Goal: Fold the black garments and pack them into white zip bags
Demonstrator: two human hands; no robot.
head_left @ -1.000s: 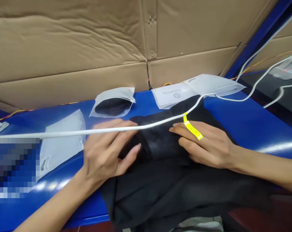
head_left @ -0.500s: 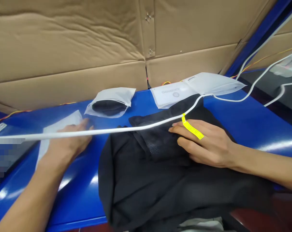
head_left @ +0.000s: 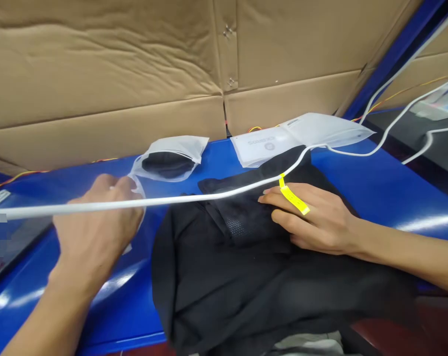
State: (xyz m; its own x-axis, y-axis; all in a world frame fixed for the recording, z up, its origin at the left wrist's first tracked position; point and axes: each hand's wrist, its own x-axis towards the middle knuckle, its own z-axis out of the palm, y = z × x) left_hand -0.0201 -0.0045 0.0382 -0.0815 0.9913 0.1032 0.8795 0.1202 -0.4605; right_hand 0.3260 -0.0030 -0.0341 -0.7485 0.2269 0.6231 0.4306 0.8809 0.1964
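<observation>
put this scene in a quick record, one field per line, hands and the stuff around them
left hand: closed on a frosted bag, mostly hidden
right hand: on black cloth; pinch unclear
back of table: bag with black contents, printed bag
cable: white, crossing in front of left hand
label: yellow, on cable
surface: blue table
backdrop: brown panels

The blue surface (head_left: 380,185) carries a black garment (head_left: 242,282) beneath the right hand (head_left: 313,215) and, beyond that hand, frosted white pouches (head_left: 259,152).
</observation>
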